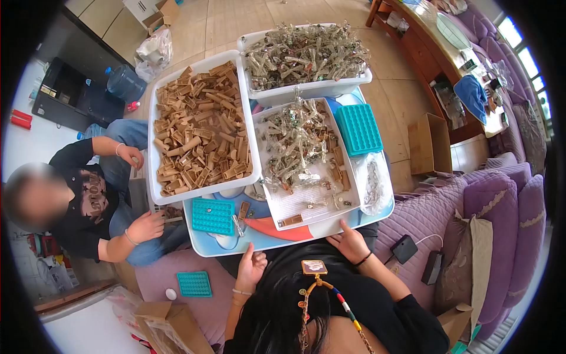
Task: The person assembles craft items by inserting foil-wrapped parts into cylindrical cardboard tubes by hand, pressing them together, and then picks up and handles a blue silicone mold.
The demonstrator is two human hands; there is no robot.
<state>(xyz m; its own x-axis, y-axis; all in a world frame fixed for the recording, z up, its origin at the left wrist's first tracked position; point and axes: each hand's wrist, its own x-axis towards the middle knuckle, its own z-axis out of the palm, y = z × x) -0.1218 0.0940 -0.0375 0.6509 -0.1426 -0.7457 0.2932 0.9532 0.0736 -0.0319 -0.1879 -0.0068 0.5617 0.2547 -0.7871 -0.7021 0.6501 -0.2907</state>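
At the front edge of the small low table [283,246], my left hand [252,270] is raised with its palm partly up and fingers loosely apart, nothing in it. My right hand [351,243] touches or lies close to the same edge, fingers stretched out and holding nothing. Nearest the left hand are a small clear plastic piece [237,226], a brown plastic piece [243,210] and a teal grid tray [213,216]. Ahead of the right hand stands a white box [312,219] with clear plastic parts and some brown pieces; one brown piece [289,221] lies in its near corner.
A white tub [255,141] heaped with brown pieces overhangs the table's left side. Behind is another tub [369,78] of clear parts. Stacked teal trays [358,130] and a plastic bag [372,184] lie right. A person [88,194] sits left; a purple sofa [407,206] is right.
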